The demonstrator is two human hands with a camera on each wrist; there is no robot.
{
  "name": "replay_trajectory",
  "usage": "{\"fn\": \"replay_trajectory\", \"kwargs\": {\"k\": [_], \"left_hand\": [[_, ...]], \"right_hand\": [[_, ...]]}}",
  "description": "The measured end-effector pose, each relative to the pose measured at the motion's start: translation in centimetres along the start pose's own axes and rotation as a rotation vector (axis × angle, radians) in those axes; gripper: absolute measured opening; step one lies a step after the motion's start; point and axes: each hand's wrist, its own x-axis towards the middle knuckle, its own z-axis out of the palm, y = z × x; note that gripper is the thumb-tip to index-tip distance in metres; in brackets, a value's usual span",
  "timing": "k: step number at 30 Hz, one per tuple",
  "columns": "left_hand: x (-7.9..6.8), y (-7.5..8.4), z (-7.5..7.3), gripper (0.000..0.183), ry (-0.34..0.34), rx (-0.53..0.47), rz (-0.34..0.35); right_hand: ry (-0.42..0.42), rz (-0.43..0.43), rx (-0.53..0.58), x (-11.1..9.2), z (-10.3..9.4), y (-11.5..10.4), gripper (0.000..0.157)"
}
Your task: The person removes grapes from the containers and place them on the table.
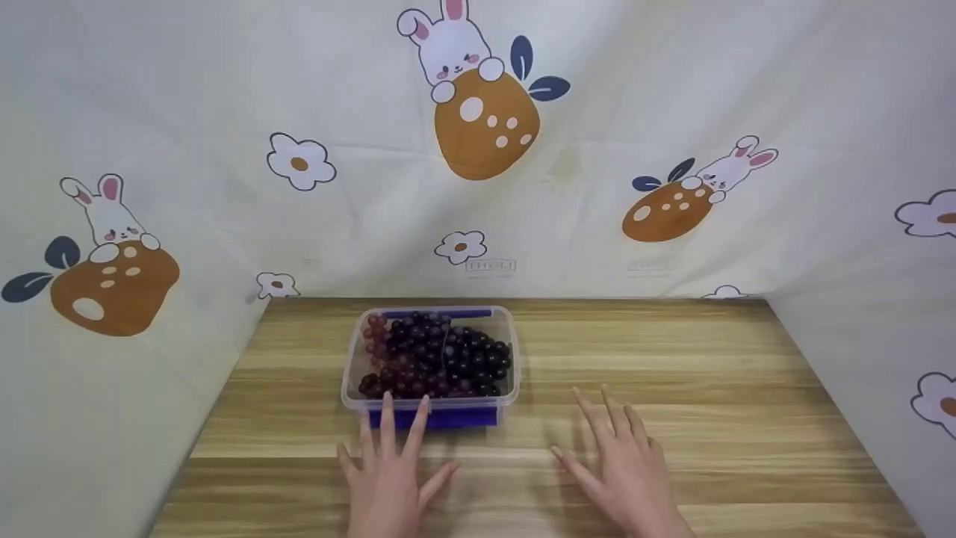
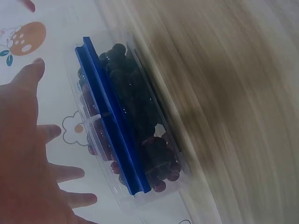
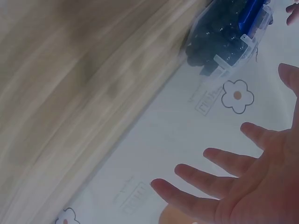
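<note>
A clear plastic container (image 1: 517, 373) with blue clips (image 1: 463, 416) stands left of centre on the wooden table. Bunches of grapes (image 1: 478, 359), dark purple to reddish, fill most of it. My left hand (image 1: 385, 486) hovers in front of the container with fingers spread, its fingertips overlapping the front rim in the head view. In the left wrist view a gap shows between the fingers and the container's blue clip (image 2: 112, 116). To the right of the container, my right hand (image 1: 631, 474) is spread over the table and holds nothing.
The wood-grain table (image 1: 672, 351) ends at the back and sides against a pale cloth (image 1: 358, 224) printed with rabbits, orange fruit and flowers. The container sits near the table's back edge.
</note>
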Motion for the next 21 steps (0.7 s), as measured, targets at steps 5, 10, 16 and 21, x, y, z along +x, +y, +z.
{"fn": "replay_trajectory", "kwargs": {"k": [5,10,16,21], "left_hand": [[0.7,-0.2,-0.3,0.091,-0.059,-0.039,-0.048],[1.5,-0.6,-0.7,0.095,-0.093,-0.094,-0.079],[2.5,-1.0,-0.8,0.096,-0.083,-0.130,-0.079],[3.2,-1.3,-0.7,0.095,-0.075,-0.152,-0.068]], "right_hand": [[-0.016,0.001,0.021,0.9,-0.2,-0.5,0.080],[-0.028,-0.010,0.040,1.8,-0.1,-1.0,0.079],[-0.011,-0.061,0.059,2.7,0.1,-1.5,0.079],[0.002,-0.085,0.086,3.3,0.2,-1.9,0.077]]}}
